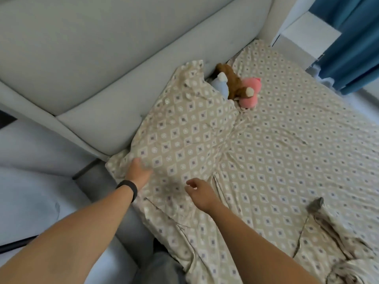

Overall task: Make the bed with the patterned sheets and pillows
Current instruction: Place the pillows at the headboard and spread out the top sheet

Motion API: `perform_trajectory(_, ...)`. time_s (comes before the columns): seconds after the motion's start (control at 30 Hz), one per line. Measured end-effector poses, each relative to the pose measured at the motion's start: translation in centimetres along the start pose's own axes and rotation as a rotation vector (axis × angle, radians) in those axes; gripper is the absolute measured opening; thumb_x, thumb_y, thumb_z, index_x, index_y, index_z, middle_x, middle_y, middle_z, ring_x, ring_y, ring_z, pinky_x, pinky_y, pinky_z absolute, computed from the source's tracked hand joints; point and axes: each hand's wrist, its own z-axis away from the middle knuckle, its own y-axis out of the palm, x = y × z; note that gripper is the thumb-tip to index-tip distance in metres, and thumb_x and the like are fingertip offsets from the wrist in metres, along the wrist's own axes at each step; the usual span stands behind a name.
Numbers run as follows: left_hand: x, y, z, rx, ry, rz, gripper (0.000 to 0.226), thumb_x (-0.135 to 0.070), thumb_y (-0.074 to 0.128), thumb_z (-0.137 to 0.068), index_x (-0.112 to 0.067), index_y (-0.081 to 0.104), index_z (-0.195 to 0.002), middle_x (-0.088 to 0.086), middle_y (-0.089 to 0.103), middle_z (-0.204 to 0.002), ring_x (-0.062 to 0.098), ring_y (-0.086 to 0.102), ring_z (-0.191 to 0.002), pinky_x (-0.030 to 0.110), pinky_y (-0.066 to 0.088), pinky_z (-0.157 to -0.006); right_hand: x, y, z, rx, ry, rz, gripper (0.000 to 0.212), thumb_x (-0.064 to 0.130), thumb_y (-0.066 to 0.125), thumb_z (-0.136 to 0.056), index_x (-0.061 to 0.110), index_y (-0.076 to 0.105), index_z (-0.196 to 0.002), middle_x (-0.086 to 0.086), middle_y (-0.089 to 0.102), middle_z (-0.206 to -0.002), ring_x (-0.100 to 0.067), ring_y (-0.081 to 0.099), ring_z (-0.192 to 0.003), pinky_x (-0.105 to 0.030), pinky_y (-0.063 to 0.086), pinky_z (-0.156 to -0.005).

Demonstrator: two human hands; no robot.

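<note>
The right hand [200, 193] hovered over the beige diamond-patterned sheet [287, 160], fingers loosely curled and holding nothing. Just beyond and to its left, the left hand [139, 171], a black band on its wrist, touched the near corner of the matching patterned pillow [184, 130]; blur hid its grip. The pillow lay against the pale grey padded headboard [102, 58]. Beyond the pillow sat brown, pink and blue plush toys [238, 85].
</note>
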Motion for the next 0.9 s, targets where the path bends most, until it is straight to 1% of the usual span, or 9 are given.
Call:
perform_trajectory(0.13,-0.8,-2.3,-8.3,-0.056,0.066,-0.006,0.092,-0.044,0.078,-0.081,-0.021,0.029,-0.155,0.007,0.03,-0.157,0.03,0.033,-0.143,0.043,0.033,-0.115,1.5,0.9,-9.0,-0.226,0.183,-0.36,0.048,0.039,0.062,-0.097,0.018,0.053,-0.139,0.0,0.062,-0.123,-0.022,0.063,-0.104,-0.04,0.052,-0.092)
perform_trajectory(0.23,1.2,-1.5,-13.8,0.112,0.041,0.015,0.127,-0.071,0.084,-0.06,-0.032,0.014,-0.159,-0.003,0.022,-0.163,0.024,0.029,-0.148,0.048,0.03,-0.119,-0.4,1.1,-14.7,-0.401,0.34,-0.548,0.061,0.042,0.068,-0.094,0.018,0.045,-0.146,-0.003,0.058,-0.134,-0.024,0.059,-0.115,-0.038,0.047,-0.095)
perform_trajectory(0.3,3.0,-0.2,-16.8,0.179,0.03,0.082,0.136,-0.072,0.087,-0.052,-0.036,0.009,-0.158,-0.006,0.028,-0.161,0.023,0.036,-0.144,0.048,0.033,-0.117,-2.3,1.7,-18.1,-0.412,0.436,-0.585,0.082,0.047,0.073,-0.088,0.019,0.034,-0.154,-0.005,0.049,-0.148,-0.028,0.052,-0.13,-0.04,0.042,-0.101)
perform_trajectory(0.43,5.2,1.8,-20.4,0.218,0.0,0.192,0.131,-0.052,0.094,-0.059,-0.034,0.011,-0.159,-0.006,0.04,-0.155,0.021,0.045,-0.137,0.043,0.036,-0.114,-5.9,3.2,-22.1,-0.321,0.537,-0.668,0.11,0.063,0.08,-0.075,0.026,0.021,-0.16,-0.001,0.04,-0.157,-0.03,0.043,-0.141,-0.05,0.04,-0.113)
perform_trajectory(0.53,6.1,2.3,-22.4,0.348,-0.001,0.219,0.097,-0.049,0.093,-0.06,-0.04,0.043,-0.143,-0.014,0.06,-0.134,0.013,0.058,-0.12,0.038,0.044,-0.105,-7.0,4.3,-23.7,-0.176,0.513,-0.857,0.079,0.061,0.08,-0.075,0.023,0.057,-0.14,0.002,0.071,-0.125,-0.021,0.067,-0.113,-0.04,0.055,-0.087)
perform_trajectory(0.63,5.7,1.8,-21.8,0.473,-0.034,0.274,0.059,-0.044,0.092,-0.065,-0.04,0.064,-0.116,-0.015,0.072,-0.113,0.011,0.066,-0.108,0.038,0.047,-0.101,-7.2,4.0,-23.2,-0.06,0.475,-0.965,0.054,0.054,0.079,-0.082,0.022,0.07,-0.124,-0.002,0.076,-0.116,-0.023,0.071,-0.108,-0.044,0.054,-0.097)
perform_trajectory(0.7,4.4,1.3,-20.8,0.501,-0.049,0.317,0.069,-0.049,0.095,-0.058,-0.036,0.066,-0.119,-0.009,0.075,-0.113,0.017,0.068,-0.109,0.042,0.049,-0.102,-6.6,2.2,-21.9,-0.039,0.462,-0.969,0.05,0.052,0.077,-0.083,0.02,0.071,-0.122,-0.006,0.075,-0.116,-0.027,0.071,-0.108,-0.049,0.052,-0.102)
perform_trajectory(0.83,1.2,1.7,-15.1,0.564,-0.094,0.366,0.065,-0.047,0.092,-0.061,-0.031,0.067,-0.12,-0.003,0.076,-0.112,0.022,0.071,-0.106,0.042,0.052,-0.098,-6.1,-3.2,-17.6,-0.147,0.478,-0.886,0.08,0.059,0.09,-0.059,0.017,0.069,-0.124,-0.007,0.077,-0.11,-0.032,0.074,-0.099,-0.053,0.056,-0.095)
perform_trajectory(0.9,-0.2,2.6,-11.6,0.573,-0.101,0.359,0.065,-0.047,0.09,-0.065,-0.029,0.067,-0.122,0.0,0.077,-0.111,0.023,0.073,-0.103,0.042,0.054,-0.095,-5.9,-5.8,-14.6,-0.215,0.452,-0.876,0.069,0.048,0.089,-0.064,0.011,0.07,-0.119,-0.01,0.078,-0.104,-0.033,0.075,-0.094,-0.053,0.059,-0.09)
